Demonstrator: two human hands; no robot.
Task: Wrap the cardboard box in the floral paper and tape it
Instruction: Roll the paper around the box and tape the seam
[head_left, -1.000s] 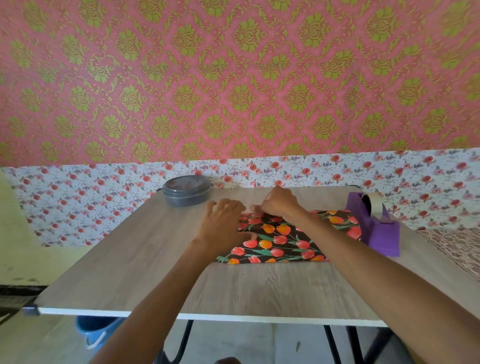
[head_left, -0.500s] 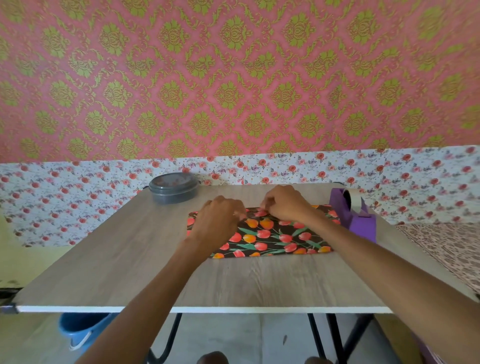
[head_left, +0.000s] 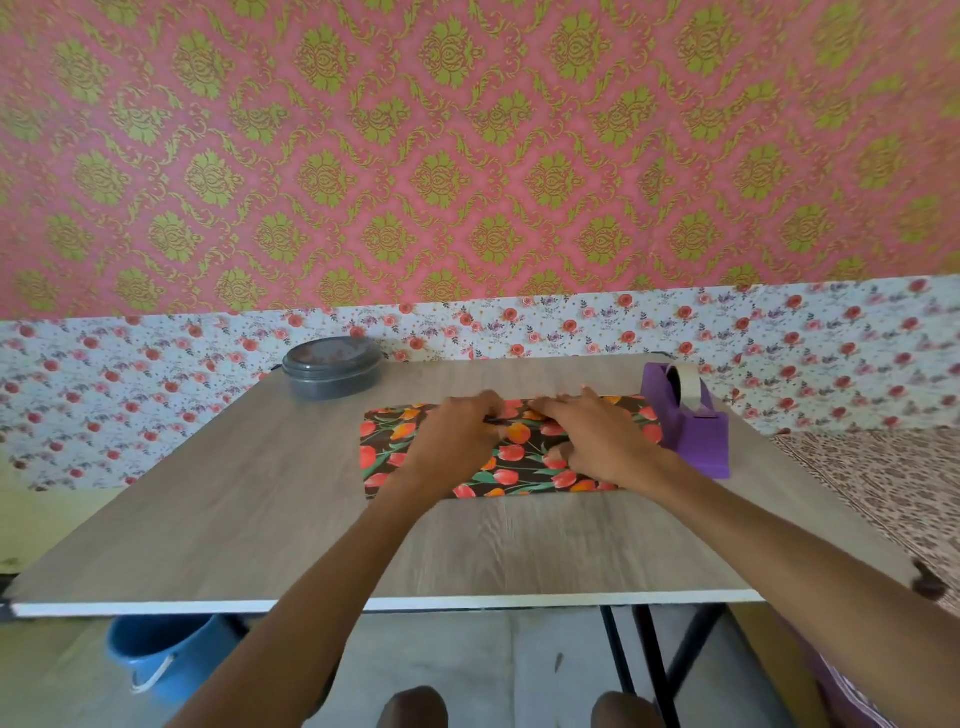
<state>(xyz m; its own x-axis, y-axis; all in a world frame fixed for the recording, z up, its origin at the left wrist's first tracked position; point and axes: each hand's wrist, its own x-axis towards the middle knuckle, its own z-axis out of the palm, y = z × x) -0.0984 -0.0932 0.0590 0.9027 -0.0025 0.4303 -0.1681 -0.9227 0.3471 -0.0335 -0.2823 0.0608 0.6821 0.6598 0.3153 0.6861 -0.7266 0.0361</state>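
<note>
The floral paper (head_left: 387, 441), black with red and orange tulips, lies flat across the middle of the wooden table (head_left: 218, 509). No cardboard box is visible; my hands hide the paper's centre. My left hand (head_left: 454, 441) sits on the paper, its fingers curled down and gripping a fold near the far edge. My right hand (head_left: 592, 439) lies beside it, fingers stretched left and pressing the paper flat. The fingertips of both hands meet at the centre. A purple tape dispenser (head_left: 688, 421) with a roll of tape stands just right of the paper.
A grey lidded round container (head_left: 332, 366) stands at the table's back left. A patterned wall runs close behind the table. Under the front edge are a blue bucket (head_left: 166, 660) and black table legs (head_left: 649, 670). A patterned cloth surface (head_left: 883, 483) adjoins on the right.
My right hand has gone from a bunched pinch to lying flat with fingers stretched along the paper. My left hand's fingers, spread a second ago, are curled. The paper stays in place.
</note>
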